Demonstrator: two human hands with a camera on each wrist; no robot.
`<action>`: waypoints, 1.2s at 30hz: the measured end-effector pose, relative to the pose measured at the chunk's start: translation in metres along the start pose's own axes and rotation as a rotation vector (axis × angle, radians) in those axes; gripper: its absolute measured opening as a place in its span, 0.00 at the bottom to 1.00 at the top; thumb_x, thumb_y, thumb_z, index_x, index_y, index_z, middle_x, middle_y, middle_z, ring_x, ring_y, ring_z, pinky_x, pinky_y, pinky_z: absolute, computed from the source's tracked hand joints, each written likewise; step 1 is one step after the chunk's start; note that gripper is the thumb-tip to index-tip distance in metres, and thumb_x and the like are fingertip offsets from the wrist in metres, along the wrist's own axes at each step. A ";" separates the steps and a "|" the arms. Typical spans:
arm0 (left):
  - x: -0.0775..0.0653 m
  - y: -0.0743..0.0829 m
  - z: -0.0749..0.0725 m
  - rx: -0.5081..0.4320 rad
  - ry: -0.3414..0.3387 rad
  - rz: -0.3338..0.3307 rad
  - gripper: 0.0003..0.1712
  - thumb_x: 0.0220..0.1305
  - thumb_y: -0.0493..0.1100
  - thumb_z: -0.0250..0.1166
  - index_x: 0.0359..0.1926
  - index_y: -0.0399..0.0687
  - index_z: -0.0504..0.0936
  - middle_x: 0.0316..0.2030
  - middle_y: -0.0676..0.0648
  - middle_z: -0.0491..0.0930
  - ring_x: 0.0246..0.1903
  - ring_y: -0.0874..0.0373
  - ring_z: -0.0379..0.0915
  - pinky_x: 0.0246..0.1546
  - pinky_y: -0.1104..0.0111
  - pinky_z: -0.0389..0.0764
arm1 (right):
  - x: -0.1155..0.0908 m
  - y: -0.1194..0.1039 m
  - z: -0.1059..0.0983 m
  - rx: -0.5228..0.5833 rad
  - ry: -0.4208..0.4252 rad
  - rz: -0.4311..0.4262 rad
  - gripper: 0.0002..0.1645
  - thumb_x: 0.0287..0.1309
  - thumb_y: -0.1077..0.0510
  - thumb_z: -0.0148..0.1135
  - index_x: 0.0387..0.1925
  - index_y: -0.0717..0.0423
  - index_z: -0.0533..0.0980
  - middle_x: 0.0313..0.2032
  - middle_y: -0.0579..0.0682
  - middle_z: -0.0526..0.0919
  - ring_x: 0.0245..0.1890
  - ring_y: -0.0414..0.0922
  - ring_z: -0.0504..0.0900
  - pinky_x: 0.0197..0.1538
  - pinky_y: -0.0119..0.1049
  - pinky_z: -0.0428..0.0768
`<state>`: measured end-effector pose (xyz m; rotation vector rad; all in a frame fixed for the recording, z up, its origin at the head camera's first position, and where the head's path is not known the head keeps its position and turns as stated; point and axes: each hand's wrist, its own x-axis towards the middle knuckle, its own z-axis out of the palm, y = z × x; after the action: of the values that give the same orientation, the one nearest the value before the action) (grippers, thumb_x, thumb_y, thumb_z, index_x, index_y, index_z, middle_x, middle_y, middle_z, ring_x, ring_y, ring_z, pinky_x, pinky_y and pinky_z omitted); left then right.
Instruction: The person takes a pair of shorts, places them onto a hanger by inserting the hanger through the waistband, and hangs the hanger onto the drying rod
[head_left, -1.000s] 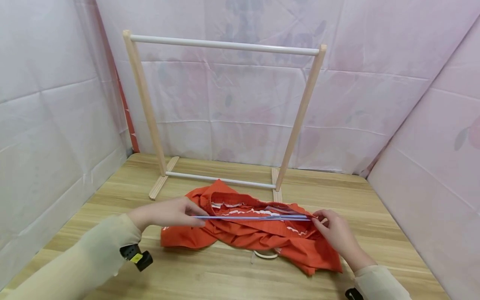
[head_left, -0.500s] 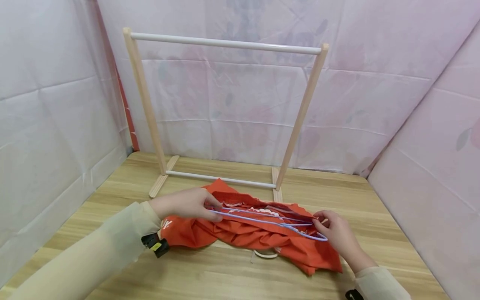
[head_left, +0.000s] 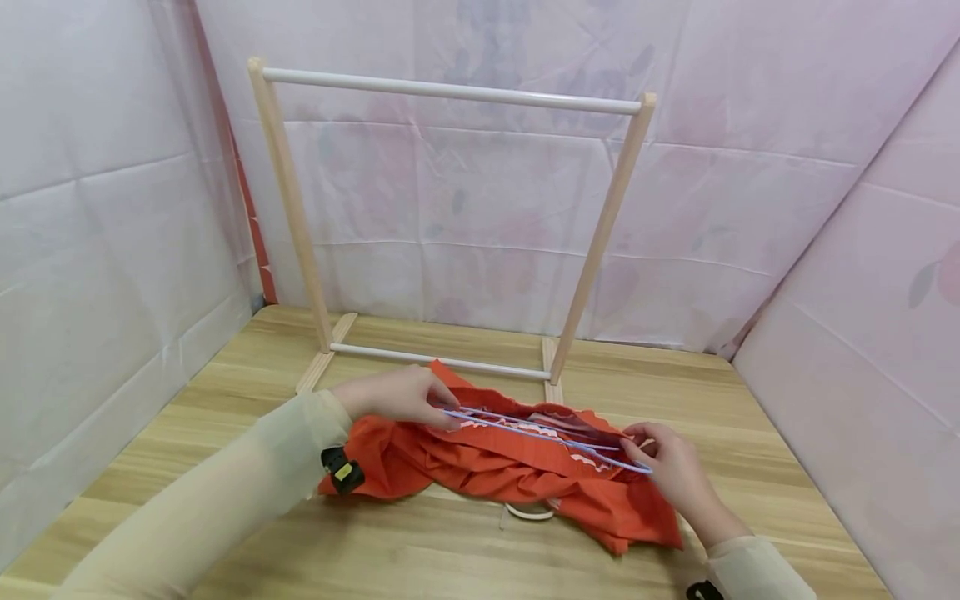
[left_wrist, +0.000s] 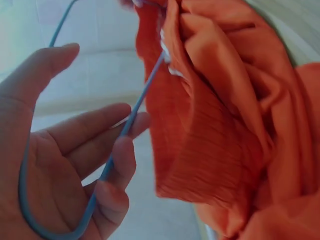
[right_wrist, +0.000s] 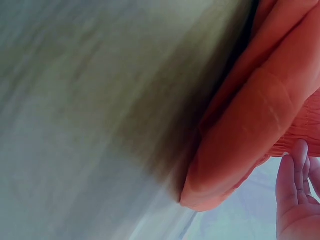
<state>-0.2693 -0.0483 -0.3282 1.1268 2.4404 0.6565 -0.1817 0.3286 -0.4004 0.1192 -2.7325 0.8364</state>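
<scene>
Orange shorts [head_left: 480,457] with a gathered elastic waistband lie bunched on the table, the waist opening facing up. My left hand [head_left: 397,395] holds one end of a thin blue hanger [head_left: 636,467]; in the left wrist view the hanger's rounded end [left_wrist: 22,187] lies across the palm under loosely curled fingers [left_wrist: 114,197]. The hanger spans the waist opening, its far end close to my right hand [head_left: 670,467]. That hand pinches the right end of the waistband between thumb and fingertips. In the right wrist view, its fingers [right_wrist: 299,172] reach the gathered waistband [right_wrist: 300,132].
Behind the shorts stands a rack with wooden uprights [head_left: 294,208] and a white top bar [head_left: 450,87]. Its lower bar [head_left: 435,359] runs close behind the orange cloth. A white cord loop [head_left: 530,514] pokes out in front. Pale patterned sheets [head_left: 840,292] wall the table.
My left hand has moved right and away from me, and the hanger has turned from edge-on to a flatter slant over the waist opening. My right hand stays at the waistband.
</scene>
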 end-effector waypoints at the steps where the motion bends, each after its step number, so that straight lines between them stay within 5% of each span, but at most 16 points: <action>1: 0.001 -0.003 0.000 -0.012 -0.001 -0.011 0.22 0.56 0.54 0.65 0.48 0.49 0.83 0.37 0.59 0.80 0.34 0.65 0.71 0.39 0.69 0.73 | 0.000 0.000 0.000 0.014 0.001 -0.003 0.08 0.55 0.62 0.64 0.37 0.61 0.79 0.27 0.48 0.77 0.23 0.39 0.76 0.27 0.32 0.72; 6: 0.002 -0.013 0.001 -0.064 0.021 -0.064 0.23 0.57 0.53 0.65 0.50 0.46 0.81 0.42 0.55 0.80 0.40 0.63 0.72 0.45 0.67 0.73 | -0.002 0.002 0.000 0.092 -0.017 -0.023 0.10 0.58 0.64 0.61 0.42 0.63 0.78 0.33 0.51 0.77 0.27 0.40 0.78 0.29 0.32 0.74; 12: 0.005 -0.019 0.003 -0.120 0.080 -0.072 0.16 0.57 0.52 0.65 0.39 0.46 0.83 0.29 0.55 0.79 0.26 0.58 0.74 0.29 0.69 0.75 | -0.003 0.006 -0.001 0.148 -0.059 -0.036 0.14 0.63 0.62 0.55 0.48 0.64 0.74 0.43 0.60 0.76 0.34 0.47 0.81 0.34 0.33 0.77; 16: 0.007 -0.019 0.002 -0.127 0.137 -0.076 0.14 0.56 0.53 0.66 0.36 0.48 0.83 0.27 0.55 0.79 0.26 0.59 0.74 0.28 0.69 0.75 | -0.003 0.010 -0.002 0.135 -0.095 -0.027 0.18 0.64 0.68 0.48 0.55 0.68 0.70 0.49 0.64 0.74 0.39 0.49 0.79 0.39 0.35 0.76; 21: 0.012 -0.020 0.001 -0.136 0.162 -0.092 0.17 0.56 0.56 0.65 0.41 0.51 0.82 0.27 0.51 0.80 0.26 0.57 0.75 0.28 0.68 0.74 | -0.001 0.017 0.001 0.097 -0.165 -0.004 0.21 0.57 0.73 0.51 0.55 0.72 0.70 0.46 0.65 0.78 0.42 0.50 0.79 0.42 0.35 0.77; 36: 0.022 -0.017 -0.002 -0.148 0.151 -0.115 0.24 0.57 0.57 0.64 0.50 0.48 0.80 0.31 0.44 0.81 0.24 0.55 0.75 0.24 0.67 0.73 | 0.001 0.020 0.000 0.137 -0.133 0.024 0.19 0.58 0.70 0.56 0.52 0.73 0.71 0.44 0.64 0.80 0.41 0.48 0.80 0.41 0.31 0.77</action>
<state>-0.2938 -0.0416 -0.3383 0.9024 2.5109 0.8989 -0.1856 0.3454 -0.4105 0.1770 -2.8020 1.0588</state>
